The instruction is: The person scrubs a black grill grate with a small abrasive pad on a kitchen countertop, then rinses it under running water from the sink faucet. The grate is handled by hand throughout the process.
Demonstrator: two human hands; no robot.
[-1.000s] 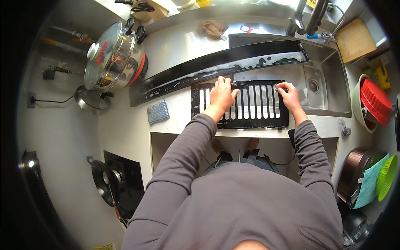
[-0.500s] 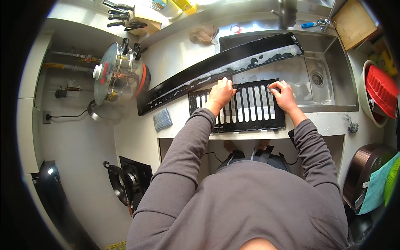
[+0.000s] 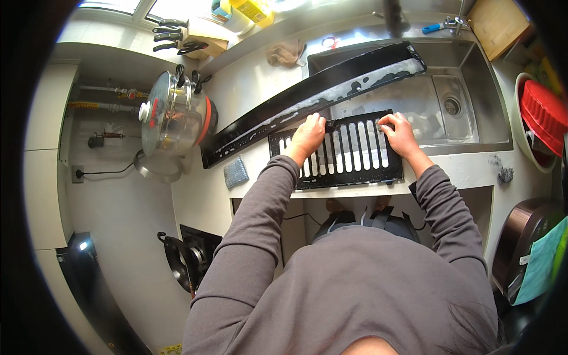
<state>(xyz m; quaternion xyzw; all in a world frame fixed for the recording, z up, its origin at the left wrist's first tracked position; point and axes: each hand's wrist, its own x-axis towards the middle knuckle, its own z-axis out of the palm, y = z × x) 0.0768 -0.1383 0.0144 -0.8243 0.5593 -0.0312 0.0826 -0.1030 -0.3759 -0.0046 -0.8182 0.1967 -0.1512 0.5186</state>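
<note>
A black slotted panel (image 3: 349, 177) lies on the counter at the sink's near edge, pale surface showing through its long slots. My left hand (image 3: 307, 137) rests over its left half, fingers closed together at the far edge. At the far right corner, my right hand (image 3: 400, 133) has its fingers curled and pinched against the panel; whatever may be between them is hidden. Just beyond lies a long black trough-like strip (image 3: 266, 121), slanting from the counter across the sink, with whitish suds and wet patches on it.
The steel sink (image 3: 494, 118) is at the right. A blue-grey scouring pad (image 3: 236, 173) and a steel wool tuft (image 3: 504, 174) lie on the counter. A glass-lidded pot (image 3: 171, 115) and a knife block (image 3: 201, 36) stand left; a red basin (image 3: 541, 115) sits right.
The whole view has shifted slightly. My left hand has slid a little to the left along the panel. My right hand stays at the same corner.
</note>
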